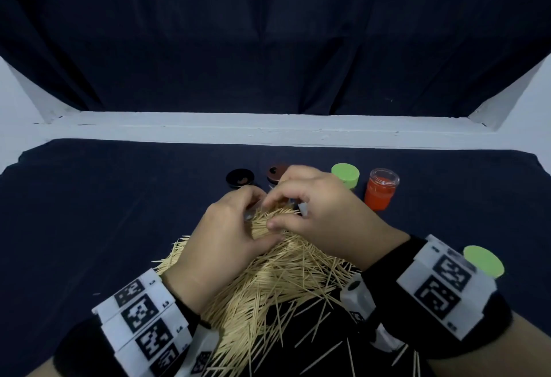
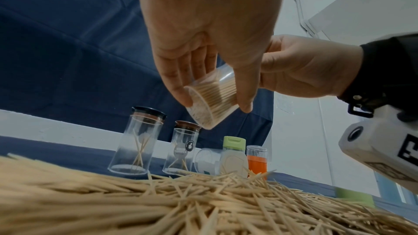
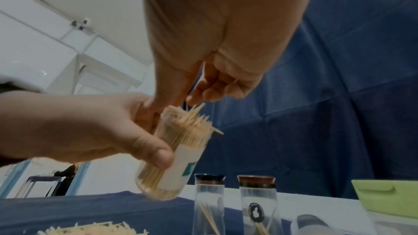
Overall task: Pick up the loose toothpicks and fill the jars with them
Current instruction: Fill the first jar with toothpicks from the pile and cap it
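Above the heap of loose toothpicks (image 1: 268, 281), a small clear jar (image 2: 212, 103) is held tilted, and the risk is judged to lie at its mouth. It looks packed nearly full, with tips splayed past the rim — one more forced bundle could jam crosswise, snap, or push neighbours out and back onto the dark cloth (image 1: 104, 212). A slip is also thought possible, since the smooth wall is pinched only at its sides and the jar is leaning.

The left hand (image 2: 210, 29) is curled round the jar, thumb on one side and fingertips on the other, clasping it firmly. The right hand (image 3: 217, 42) is closed in a pinch just over the mouth, a few toothpicks caught between thumb and fingers, their lower ends among those already inside.

Beyond the held jar stand two tall dark-lidded jars (image 2: 138, 140) — nearly empty — with a green-capped bottle (image 2: 233, 156) and an orange pot (image 1: 381, 189) further along.
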### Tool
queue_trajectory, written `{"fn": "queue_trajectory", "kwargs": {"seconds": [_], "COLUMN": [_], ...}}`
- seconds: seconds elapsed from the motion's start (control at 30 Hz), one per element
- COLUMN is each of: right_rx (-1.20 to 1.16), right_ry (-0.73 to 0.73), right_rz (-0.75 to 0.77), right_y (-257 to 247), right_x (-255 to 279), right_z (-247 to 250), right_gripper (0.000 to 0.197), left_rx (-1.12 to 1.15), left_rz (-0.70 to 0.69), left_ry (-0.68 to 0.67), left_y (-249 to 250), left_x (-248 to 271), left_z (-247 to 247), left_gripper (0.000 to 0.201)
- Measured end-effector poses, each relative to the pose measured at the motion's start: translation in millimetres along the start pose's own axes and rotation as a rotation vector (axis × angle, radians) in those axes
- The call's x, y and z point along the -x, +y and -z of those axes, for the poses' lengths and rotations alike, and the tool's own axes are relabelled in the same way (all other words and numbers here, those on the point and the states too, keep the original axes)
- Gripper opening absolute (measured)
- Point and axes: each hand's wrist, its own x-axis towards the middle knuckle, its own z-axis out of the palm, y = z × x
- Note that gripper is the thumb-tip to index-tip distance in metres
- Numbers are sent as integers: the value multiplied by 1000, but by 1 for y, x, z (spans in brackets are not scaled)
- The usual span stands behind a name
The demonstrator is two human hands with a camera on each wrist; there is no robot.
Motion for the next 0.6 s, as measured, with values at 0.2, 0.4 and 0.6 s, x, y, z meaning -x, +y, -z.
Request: {"fn": "queue_trajectory", "kwargs": {"seconds": [0.2, 0.4, 0.6], "right_rx": [-182, -490, -323], "right_ry": [169, 494, 339], "right_rz": [-55, -152, -138], "right_y": [-2, 0, 3], "right_x": [4, 7, 9], "right_z": [-1, 9, -1], "right_gripper": [9, 11, 9], "left_rx": [-17, 3, 75], "left_rz": [2, 5, -52], "left_ry": [20, 38, 60], "left_y": [1, 2, 5], "left_x": [1, 1, 2], "left_z": [2, 3, 1], "left_gripper": [49, 53, 51]}}
